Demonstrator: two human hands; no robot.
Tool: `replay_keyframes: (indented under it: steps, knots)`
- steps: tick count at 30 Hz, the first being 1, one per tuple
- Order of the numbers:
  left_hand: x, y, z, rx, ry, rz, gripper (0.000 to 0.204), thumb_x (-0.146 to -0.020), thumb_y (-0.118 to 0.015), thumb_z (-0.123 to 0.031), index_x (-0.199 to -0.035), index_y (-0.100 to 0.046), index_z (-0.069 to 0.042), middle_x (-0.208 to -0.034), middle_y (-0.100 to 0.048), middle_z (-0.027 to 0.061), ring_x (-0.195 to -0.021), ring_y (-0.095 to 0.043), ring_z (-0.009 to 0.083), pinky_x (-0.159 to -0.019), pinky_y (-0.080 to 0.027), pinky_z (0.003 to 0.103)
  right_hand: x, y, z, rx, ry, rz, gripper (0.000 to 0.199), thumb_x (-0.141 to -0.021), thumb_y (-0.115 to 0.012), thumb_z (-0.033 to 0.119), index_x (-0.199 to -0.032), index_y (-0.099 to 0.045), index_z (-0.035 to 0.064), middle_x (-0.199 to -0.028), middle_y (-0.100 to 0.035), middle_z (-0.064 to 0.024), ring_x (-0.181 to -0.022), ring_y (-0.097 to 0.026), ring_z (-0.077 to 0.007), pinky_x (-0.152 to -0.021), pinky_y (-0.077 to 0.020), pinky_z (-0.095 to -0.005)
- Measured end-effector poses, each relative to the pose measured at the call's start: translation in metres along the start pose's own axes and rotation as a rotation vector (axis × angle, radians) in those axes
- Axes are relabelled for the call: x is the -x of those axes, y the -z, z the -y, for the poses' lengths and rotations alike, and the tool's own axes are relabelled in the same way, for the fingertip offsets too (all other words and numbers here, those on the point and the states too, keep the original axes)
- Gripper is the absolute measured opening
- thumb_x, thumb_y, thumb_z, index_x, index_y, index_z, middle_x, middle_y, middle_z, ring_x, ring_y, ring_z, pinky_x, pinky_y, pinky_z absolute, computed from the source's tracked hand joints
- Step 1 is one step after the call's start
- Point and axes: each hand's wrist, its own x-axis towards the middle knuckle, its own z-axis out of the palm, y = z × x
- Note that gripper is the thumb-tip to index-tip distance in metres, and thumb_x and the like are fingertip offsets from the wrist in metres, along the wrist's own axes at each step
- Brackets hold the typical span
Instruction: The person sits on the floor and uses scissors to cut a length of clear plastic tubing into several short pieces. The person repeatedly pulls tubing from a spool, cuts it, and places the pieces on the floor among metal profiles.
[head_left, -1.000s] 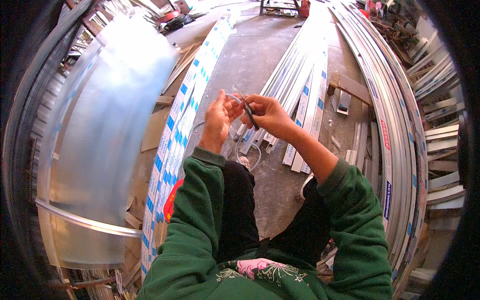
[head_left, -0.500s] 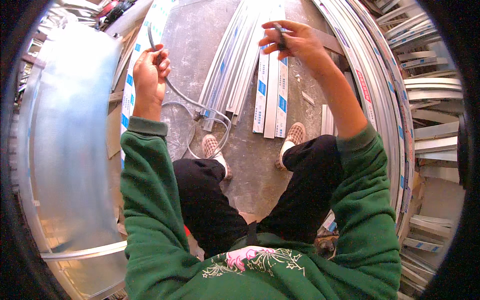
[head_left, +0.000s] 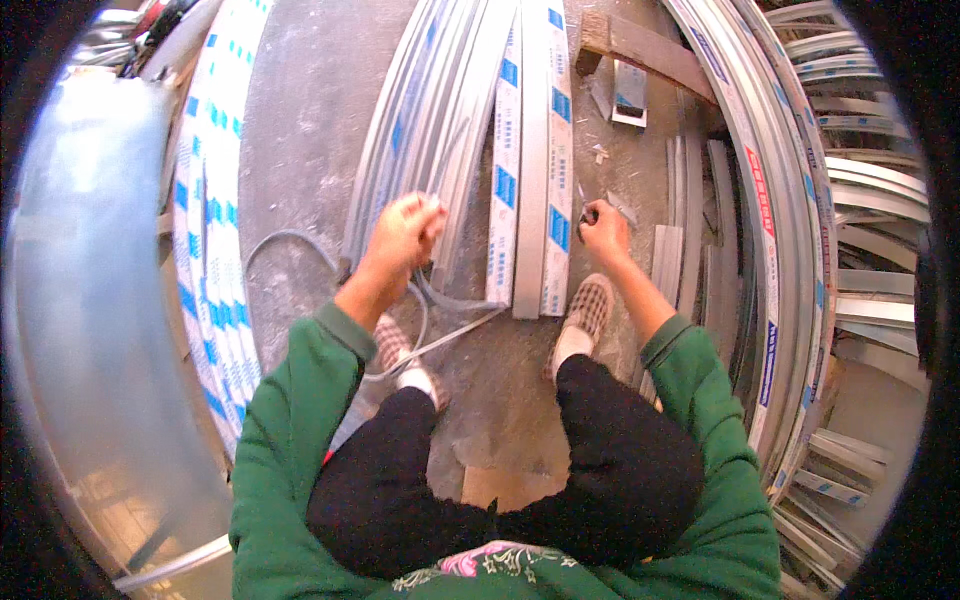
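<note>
My left hand [head_left: 402, 240] is closed and slightly blurred, above the bundle of long metal profiles [head_left: 420, 120]. In it is a grey flexible strip [head_left: 290, 235], which loops across the floor and past my left shoe [head_left: 396, 345]. Part of the strip near the fingers is hidden or smeared. Over by my right shoe [head_left: 588, 305], my right hand [head_left: 606, 232] is closed around a small dark-handled tool [head_left: 586, 214] with a thin tip pointing away; its exact kind is unclear. Between the hands lie white profiles with blue-printed film [head_left: 533, 200].
Film-wrapped profiles [head_left: 215, 200] and a large shiny sheet [head_left: 95, 260] stand at the left. Long stacked profiles [head_left: 765, 190] run along the right, beside racks of offcuts [head_left: 870, 200]. A wooden beam [head_left: 650, 60] and a short profile piece [head_left: 629, 92] lie at the far right.
Both hands have come down and nearer my body, the left also moving right with the grey strip. The right fingers have closed around the dark-handled tool. My view has shifted.
</note>
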Motion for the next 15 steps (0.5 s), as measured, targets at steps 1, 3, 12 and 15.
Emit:
replay_keyframes:
  steps: [1, 3, 12, 15]
  knots:
    - [-0.004, -0.005, 0.015, -0.06, 0.047, 0.025, 0.018, -0.096, -0.06, -0.028, -0.09, -0.062, -0.012, -0.061, -0.046, -0.0065, -0.046, -0.037, 0.005, -0.042, -0.027, 0.023, -0.001, -0.006, -0.003, 0.007, -0.003, -0.033, 0.031, -0.077, -0.069, 0.014, -0.107, -0.068, 0.0086, -0.097, -0.071, -0.0168, -0.094, -0.068, -0.0336, -0.083, -0.0529, -0.0424]
    - [-0.01, -0.015, 0.042, -0.099, 0.102, 0.104, 0.016, -0.095, -0.063, -0.026, -0.091, -0.063, -0.011, -0.061, -0.046, -0.0069, -0.046, -0.038, 0.0046, -0.041, -0.027, 0.023, -0.002, -0.015, -0.004, 0.01, -0.063, -0.011, 0.03, -0.077, -0.069, 0.012, -0.107, -0.067, 0.0068, -0.096, -0.071, -0.0167, -0.093, -0.068, -0.0339, -0.083, -0.0529, -0.0427]
    - [-0.028, -0.043, 0.121, -0.382, 0.024, 0.164, 0.022, -0.087, -0.067, -0.022, -0.085, -0.064, -0.001, -0.07, -0.063, 0.0042, -0.062, -0.058, 0.0151, -0.059, -0.046, 0.033, -0.015, -0.036, -0.009, -0.136, -0.099, 0.033, 0.025, -0.074, -0.068, 0.01, -0.099, -0.065, 0.0048, -0.09, -0.07, -0.0167, -0.086, -0.069, -0.0322, -0.077, -0.0525, -0.0402]
    - [-0.023, -0.056, 0.123, -0.688, -0.014, 0.11, 0.028, -0.084, -0.068, -0.024, -0.093, -0.068, 0.002, -0.08, -0.069, 0.0172, -0.076, -0.069, 0.0319, -0.071, -0.051, 0.043, -0.017, -0.031, -0.005, -0.179, -0.139, 0.058, 0.029, -0.074, -0.071, 0.011, -0.102, -0.066, 0.0044, -0.093, -0.07, -0.018, -0.09, -0.069, -0.0327, -0.079, -0.0532, -0.0399]
